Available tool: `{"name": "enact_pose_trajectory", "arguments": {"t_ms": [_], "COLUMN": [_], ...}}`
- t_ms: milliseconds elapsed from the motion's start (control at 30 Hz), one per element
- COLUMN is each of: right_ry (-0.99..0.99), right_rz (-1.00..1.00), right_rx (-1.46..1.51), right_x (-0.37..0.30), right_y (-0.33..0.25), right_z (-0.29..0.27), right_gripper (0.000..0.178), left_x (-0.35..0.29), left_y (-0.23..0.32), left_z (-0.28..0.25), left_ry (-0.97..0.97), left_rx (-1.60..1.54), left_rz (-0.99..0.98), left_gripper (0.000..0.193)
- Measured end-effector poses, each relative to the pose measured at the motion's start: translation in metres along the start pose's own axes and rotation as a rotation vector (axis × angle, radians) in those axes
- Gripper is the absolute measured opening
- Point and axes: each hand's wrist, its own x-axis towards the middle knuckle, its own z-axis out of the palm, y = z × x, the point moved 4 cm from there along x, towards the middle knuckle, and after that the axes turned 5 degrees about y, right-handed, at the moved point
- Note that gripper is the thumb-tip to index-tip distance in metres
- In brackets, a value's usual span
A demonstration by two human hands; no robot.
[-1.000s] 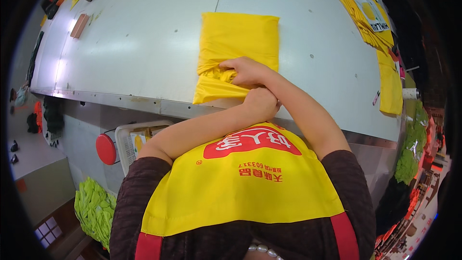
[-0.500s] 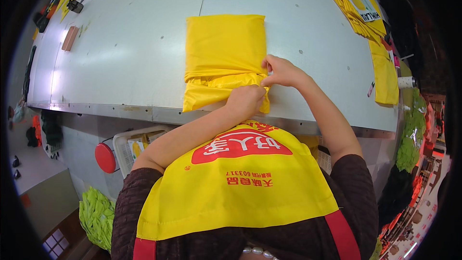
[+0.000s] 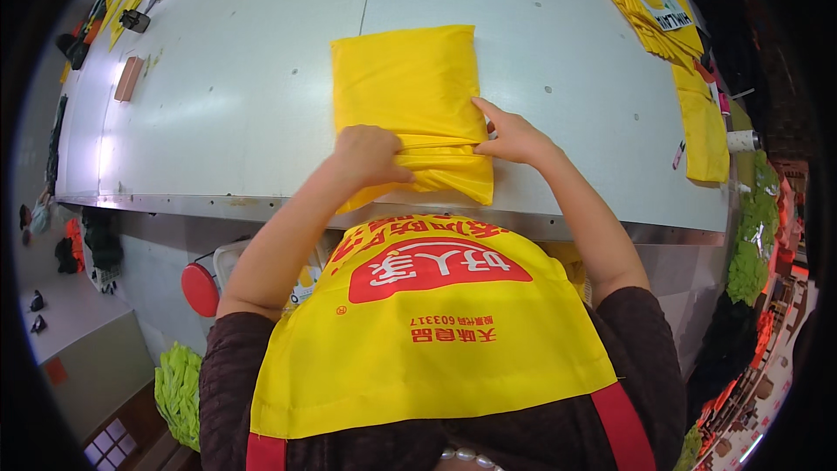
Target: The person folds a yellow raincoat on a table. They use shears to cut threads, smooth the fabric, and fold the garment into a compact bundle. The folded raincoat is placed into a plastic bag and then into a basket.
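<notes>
The left hand (image 3: 370, 155) and right hand (image 3: 513, 135) are both pinching the near end of the folded yellow cloth (image 3: 408, 87), fingers closed on its bunched fabric, lying at the near edge of the grey surface (image 3: 244, 78).

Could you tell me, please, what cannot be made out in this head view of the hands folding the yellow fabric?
- Head view: the left hand covers the folded yellow fabric beneath it, so its fingertips and grip are hidden.
- Head view: the right hand hides the fabric's right edge under its palm.
- Head view: the yellow stack at the table's far right is cut off by the fisheye rim.
</notes>
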Motion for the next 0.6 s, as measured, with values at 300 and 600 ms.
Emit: {"name": "enact_pose_trajectory", "arguments": {"t_ms": [300, 600], "right_ry": [0.602, 0.591], "right_rz": [-0.509, -0.723], "right_rx": [-0.184, -0.206], "right_x": [-0.019, -0.020], "right_y": [-0.012, -0.029], "right_z": [0.033, 0.038], "right_gripper": [0.019, 0.010], "left_x": [-0.046, -0.025], "left_y": [-0.102, -0.067], "left_z": [0.055, 0.031], "left_ry": [0.391, 0.536], "left_rx": [-0.742, -0.379], "left_rz": [-0.066, 0.082], "left_gripper": [0.025, 0.031]}}
